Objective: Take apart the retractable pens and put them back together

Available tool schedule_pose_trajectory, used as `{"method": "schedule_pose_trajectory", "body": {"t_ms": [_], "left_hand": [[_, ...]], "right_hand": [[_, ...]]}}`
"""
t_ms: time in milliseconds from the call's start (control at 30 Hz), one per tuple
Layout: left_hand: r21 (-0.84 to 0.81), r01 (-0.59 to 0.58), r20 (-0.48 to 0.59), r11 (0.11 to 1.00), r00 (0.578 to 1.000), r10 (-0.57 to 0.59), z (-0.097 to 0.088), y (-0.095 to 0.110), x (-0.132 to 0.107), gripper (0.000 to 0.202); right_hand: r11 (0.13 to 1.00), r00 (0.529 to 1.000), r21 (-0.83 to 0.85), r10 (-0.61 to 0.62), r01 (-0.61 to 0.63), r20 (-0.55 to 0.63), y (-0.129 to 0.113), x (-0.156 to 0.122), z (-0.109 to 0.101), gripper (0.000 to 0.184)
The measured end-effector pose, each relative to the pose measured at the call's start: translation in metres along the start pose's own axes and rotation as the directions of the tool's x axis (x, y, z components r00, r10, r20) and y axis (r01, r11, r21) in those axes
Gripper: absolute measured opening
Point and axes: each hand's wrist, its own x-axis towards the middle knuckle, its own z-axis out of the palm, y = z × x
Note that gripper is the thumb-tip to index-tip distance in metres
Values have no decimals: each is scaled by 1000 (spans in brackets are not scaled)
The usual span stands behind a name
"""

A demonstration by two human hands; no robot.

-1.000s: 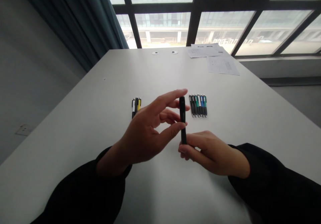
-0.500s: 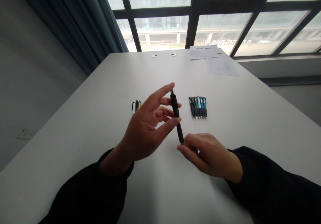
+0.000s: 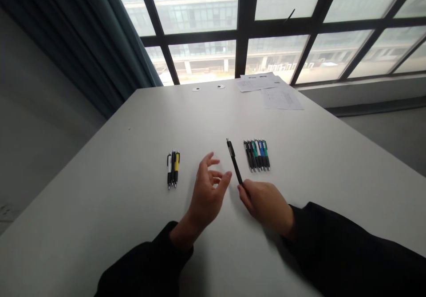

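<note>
A black click pen slants upward from my right hand, whose thumb and fingers pinch its lower end. The clip and silver push button are at its upper end. My left hand is just left of the pen, apart from it, with fingers loosely curled and spread and nothing in them. Left of that hand lie three pens side by side, one white and black, one black, one yellow and black. Beyond my right hand is a row of several pens in black, green, white and blue.
The white table reaches to the windows. Printed paper sheets lie at its far right corner, and two small round white pieces sit along the far edge. A blue curtain hangs at the left.
My left hand has let go of the black pen and drawn back from it. My right hand keeps the pen, now lower toward the table. The view has tilted upward a little.
</note>
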Motion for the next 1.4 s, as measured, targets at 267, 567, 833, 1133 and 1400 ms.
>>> {"method": "schedule_pose_trajectory", "body": {"t_ms": [267, 567, 833, 1133, 1400], "left_hand": [[81, 66, 244, 995, 966, -84, 7, -37, 19, 27], [122, 119, 326, 985, 933, -153, 5, -46, 35, 24], [127, 117, 345, 985, 926, -154, 4, -45, 34, 24], [124, 102, 345, 987, 928, -139, 4, -47, 33, 25], [110, 111, 340, 988, 930, -142, 5, -46, 32, 25]], "right_hand": [[984, 990, -111, 141, -138, 19, 30, 45, 11, 38], [976, 982, -139, 177, -167, 66, 40, 69, 15, 40], [967, 971, -143, 225, -212, 81, 42, 69, 14, 40], [964, 969, -139, 237, -226, 66, 41, 66, 14, 41], [963, 968, -136, 244, -235, 60, 43, 65, 15, 40]]}}
